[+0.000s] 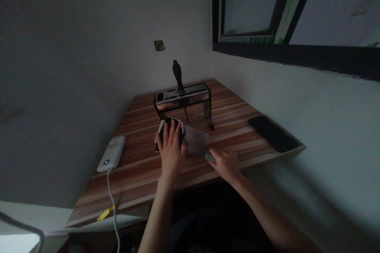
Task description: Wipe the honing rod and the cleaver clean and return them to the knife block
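Observation:
My right hand (pixel 225 164) is closed round the handle (pixel 210 156) of a cleaver near the table's front edge. Its broad grey blade (pixel 196 140) points left, toward my other hand. With fingers spread, my left hand (pixel 172 148) lies over a dark, flat piece with white edges (pixel 162 132), whose kind I cannot make out. The blade's left end meets this piece by my left thumb; whether it runs underneath is hidden. Just behind both hands stands a knife block (pixel 184 101) with clear sides and a shiny slotted top. One black knife handle (pixel 177 75) rises from it.
A black phone (pixel 274 133) lies along the right edge of the striped wooden table (pixel 130 184). At the left is a white power bank (pixel 112 153) with a cable (pixel 111 193) hanging over the front edge, past a yellow strip (pixel 105 213). Walls border the table behind and right.

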### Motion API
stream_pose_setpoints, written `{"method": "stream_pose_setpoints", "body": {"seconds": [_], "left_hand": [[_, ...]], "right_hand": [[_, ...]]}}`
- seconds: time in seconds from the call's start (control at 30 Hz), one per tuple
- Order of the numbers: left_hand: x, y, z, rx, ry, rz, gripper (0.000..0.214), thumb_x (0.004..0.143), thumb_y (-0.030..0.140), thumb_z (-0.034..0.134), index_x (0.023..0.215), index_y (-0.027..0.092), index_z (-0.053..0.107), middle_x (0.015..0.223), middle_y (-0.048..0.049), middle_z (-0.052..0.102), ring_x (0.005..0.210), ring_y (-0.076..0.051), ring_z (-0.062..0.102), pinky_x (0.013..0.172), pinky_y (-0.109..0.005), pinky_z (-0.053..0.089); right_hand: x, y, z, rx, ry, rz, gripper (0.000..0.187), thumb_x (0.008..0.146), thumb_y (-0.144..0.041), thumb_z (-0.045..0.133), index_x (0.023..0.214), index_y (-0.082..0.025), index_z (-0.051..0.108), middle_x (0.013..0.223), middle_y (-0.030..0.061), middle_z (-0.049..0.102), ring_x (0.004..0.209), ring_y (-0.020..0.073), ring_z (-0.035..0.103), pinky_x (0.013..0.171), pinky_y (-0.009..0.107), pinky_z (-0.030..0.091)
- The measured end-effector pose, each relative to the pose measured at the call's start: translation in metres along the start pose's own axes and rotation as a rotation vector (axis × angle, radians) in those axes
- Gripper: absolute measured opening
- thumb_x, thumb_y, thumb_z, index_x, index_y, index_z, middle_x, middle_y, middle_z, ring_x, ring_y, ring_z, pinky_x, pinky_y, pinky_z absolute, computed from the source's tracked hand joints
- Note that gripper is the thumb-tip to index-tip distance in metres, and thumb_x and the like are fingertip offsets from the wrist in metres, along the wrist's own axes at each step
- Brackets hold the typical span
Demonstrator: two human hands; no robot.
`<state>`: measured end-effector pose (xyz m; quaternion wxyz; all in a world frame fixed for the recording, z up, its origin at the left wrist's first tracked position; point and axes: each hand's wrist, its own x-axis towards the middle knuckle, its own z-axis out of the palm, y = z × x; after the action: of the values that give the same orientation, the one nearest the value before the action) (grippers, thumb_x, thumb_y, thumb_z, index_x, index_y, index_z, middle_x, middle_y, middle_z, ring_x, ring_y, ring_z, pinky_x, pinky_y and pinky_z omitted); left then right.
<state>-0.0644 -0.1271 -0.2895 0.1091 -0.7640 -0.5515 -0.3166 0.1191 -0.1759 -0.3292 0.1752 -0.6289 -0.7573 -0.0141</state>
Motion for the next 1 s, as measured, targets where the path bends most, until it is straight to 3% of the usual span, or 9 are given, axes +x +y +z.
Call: {"method": "stream_pose_setpoints", "body": {"seconds": [0.2,0.5,0.77,1.0], "left_hand": [[0.008,-0.021,-0.003,-0.008,0.044,-0.053,0.056,0.089,0.019,0.041,0.145,0.020,0.034,0.155,-0.0080,0.027,0.145,-0.027,0.014,0.116,-0.054,0.007],[0.008,-0.018,-0.006,0.012,0.051,-0.066,0.056,0.089,0.019,0.041,0.145,0.019,0.034,0.155,-0.0088,0.025,0.145,-0.027,0.015,0.116,-0.054,0.007],[0.002,-0.006,0.000,0.025,0.033,-0.032,0.059,0.088,0.018,0.042,0.146,0.018,0.031,0.155,-0.0093,0.025,0.145,-0.028,0.013,0.116,-0.057,0.005],[-0.014,0.024,0.010,0.013,-0.060,0.071,0.062,0.087,0.015,0.045,0.147,0.019,0.029,0.156,-0.0082,0.024,0.145,-0.027,0.014,0.115,-0.056,0.011]], "right_hand": [[0.000,0.000,0.002,-0.021,0.033,-0.013,0.012,0.081,-0.027,0.065,0.092,-0.022,0.062,0.083,0.0025,0.073,0.075,0.0206,0.069,0.057,0.026,0.034],[0.000,0.003,0.004,-0.006,0.037,-0.034,0.014,0.080,-0.026,0.066,0.092,-0.022,0.062,0.083,0.0021,0.073,0.075,0.0214,0.069,0.058,0.027,0.034],[0.001,0.003,0.003,-0.026,0.024,-0.024,0.013,0.081,-0.025,0.064,0.094,-0.021,0.062,0.085,0.0039,0.073,0.076,0.0207,0.069,0.059,0.026,0.036],[0.000,0.002,0.002,-0.023,-0.012,0.002,0.017,0.083,-0.027,0.062,0.099,-0.022,0.062,0.086,0.0049,0.074,0.078,0.0212,0.069,0.061,0.026,0.039]]}}
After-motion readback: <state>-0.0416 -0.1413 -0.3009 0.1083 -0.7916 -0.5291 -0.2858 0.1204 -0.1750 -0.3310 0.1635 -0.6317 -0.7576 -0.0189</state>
